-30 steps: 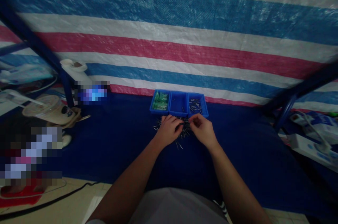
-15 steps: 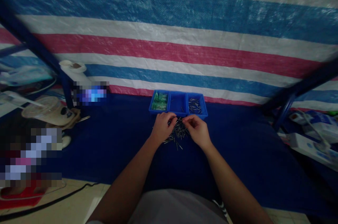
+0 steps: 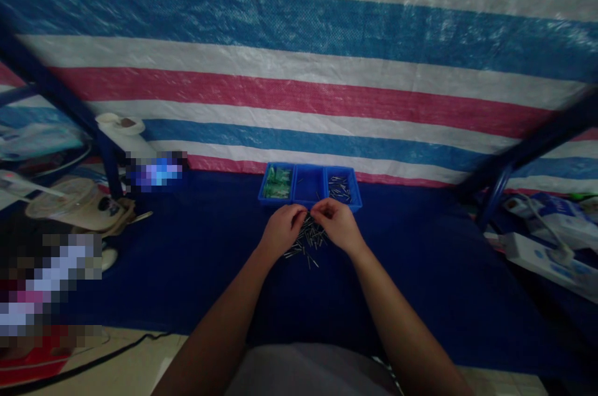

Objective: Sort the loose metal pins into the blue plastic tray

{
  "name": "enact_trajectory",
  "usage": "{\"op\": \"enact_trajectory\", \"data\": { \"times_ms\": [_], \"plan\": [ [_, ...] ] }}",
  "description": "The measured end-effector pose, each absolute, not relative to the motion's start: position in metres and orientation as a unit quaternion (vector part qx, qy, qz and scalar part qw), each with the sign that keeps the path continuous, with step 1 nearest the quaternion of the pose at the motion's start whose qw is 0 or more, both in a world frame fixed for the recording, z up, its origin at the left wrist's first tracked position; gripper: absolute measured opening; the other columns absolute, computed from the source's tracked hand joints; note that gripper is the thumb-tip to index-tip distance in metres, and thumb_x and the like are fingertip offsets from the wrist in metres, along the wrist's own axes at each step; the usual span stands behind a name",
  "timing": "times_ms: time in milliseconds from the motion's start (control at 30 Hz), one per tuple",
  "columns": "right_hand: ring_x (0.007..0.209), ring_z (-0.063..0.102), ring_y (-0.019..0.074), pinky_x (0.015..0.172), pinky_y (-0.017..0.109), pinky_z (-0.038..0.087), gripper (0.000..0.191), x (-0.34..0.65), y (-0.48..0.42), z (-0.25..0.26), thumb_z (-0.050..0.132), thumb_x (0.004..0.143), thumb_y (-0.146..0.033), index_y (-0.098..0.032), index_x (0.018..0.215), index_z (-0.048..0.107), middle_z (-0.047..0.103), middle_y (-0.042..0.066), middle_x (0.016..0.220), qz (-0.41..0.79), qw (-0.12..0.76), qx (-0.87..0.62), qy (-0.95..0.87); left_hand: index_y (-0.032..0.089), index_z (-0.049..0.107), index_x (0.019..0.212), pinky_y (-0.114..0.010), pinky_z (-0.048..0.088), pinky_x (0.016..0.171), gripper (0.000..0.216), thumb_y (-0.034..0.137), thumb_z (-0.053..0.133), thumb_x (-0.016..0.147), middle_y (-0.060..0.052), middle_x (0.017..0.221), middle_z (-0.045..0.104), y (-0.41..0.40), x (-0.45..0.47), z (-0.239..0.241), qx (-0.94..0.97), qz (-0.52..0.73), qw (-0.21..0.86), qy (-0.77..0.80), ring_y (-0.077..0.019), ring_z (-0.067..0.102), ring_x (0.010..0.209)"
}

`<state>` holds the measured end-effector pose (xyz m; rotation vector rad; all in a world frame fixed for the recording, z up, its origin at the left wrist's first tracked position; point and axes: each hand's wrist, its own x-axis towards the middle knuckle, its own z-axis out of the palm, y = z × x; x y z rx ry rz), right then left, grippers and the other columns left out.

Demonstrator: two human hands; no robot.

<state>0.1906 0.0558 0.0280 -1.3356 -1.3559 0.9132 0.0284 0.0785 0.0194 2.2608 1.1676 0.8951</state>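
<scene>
My left hand (image 3: 283,229) is pinched, thumb against fingers, over the left side of a pile of thin metal pins (image 3: 311,234) on the dark blue table. From the other side my right hand (image 3: 340,225) comes in, also pinched, its fingertips nearly meeting the left ones. Anything between the fingertips is too small to make out. Just beyond the hands sits a blue three-compartment tray (image 3: 309,204). Green-and-clear small pieces (image 3: 278,183) fill its left compartment, a few thin pins lie in the middle one, and more metal pins (image 3: 339,189) are in the right one.
A striped tarp (image 3: 299,91) hangs behind the table (image 3: 420,271). At left are a plastic cup (image 3: 70,200), a white roll (image 3: 124,131) and blurred-out screens. A white power strip (image 3: 542,259) lies at right, near the blue metal frame (image 3: 495,197).
My hands have drawn together, the right one moving left until its fingertips nearly meet the left hand's. The whole view has shifted slightly. The tray and pile look unchanged.
</scene>
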Motion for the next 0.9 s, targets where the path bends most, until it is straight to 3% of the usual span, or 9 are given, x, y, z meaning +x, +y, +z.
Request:
{"op": "enact_trajectory", "data": {
  "times_ms": [267, 567, 733, 900],
  "plan": [
    [0.071, 0.066, 0.0176, 0.068, 0.03, 0.052, 0.016, 0.19, 0.042, 0.012, 0.059, 0.081, -0.027, -0.019, 0.091, 0.068, 0.071, 0.005, 0.08, 0.3, 0.475, -0.55, -0.618, 0.02, 0.065, 0.093, -0.028, 0.046, 0.074, 0.019, 0.028, 0.048, 0.092, -0.003, 0.088, 0.068, 0.078, 0.021, 0.01, 0.814, 0.325, 0.231, 0.423, -0.0161, 0.061, 0.082],
    [0.078, 0.067, 0.0199, 0.075, 0.032, 0.052, 0.016, 0.196, 0.045, 0.012, 0.057, 0.083, -0.026, -0.019, 0.086, 0.071, 0.072, 0.006, 0.086, 0.253, 0.486, -0.55, -0.63, 0.02, 0.067, 0.094, -0.026, 0.048, 0.072, 0.018, 0.03, 0.052, 0.089, -0.002, 0.087, 0.07, 0.078, 0.02, 0.008, 0.813, 0.342, 0.227, 0.413, -0.0146, 0.063, 0.079],
    [0.072, 0.066, 0.019, 0.069, 0.03, 0.052, 0.019, 0.198, 0.046, 0.01, 0.055, 0.085, -0.03, -0.019, 0.089, 0.069, 0.072, 0.005, 0.081, 0.265, 0.493, -0.57, -0.601, 0.02, 0.065, 0.101, -0.025, 0.049, 0.07, 0.02, 0.029, 0.053, 0.089, -0.001, 0.082, 0.069, 0.077, 0.021, 0.007, 0.8, 0.352, 0.242, 0.422, -0.0132, 0.063, 0.074],
    [0.071, 0.065, 0.019, 0.065, 0.028, 0.05, 0.021, 0.196, 0.044, 0.013, 0.054, 0.086, -0.033, -0.018, 0.086, 0.069, 0.071, 0.006, 0.079, 0.267, 0.482, -0.579, -0.601, 0.02, 0.065, 0.099, -0.025, 0.05, 0.073, 0.02, 0.029, 0.051, 0.09, -0.002, 0.091, 0.07, 0.074, 0.023, 0.012, 0.794, 0.371, 0.251, 0.412, -0.0134, 0.064, 0.079]
  ]
}}
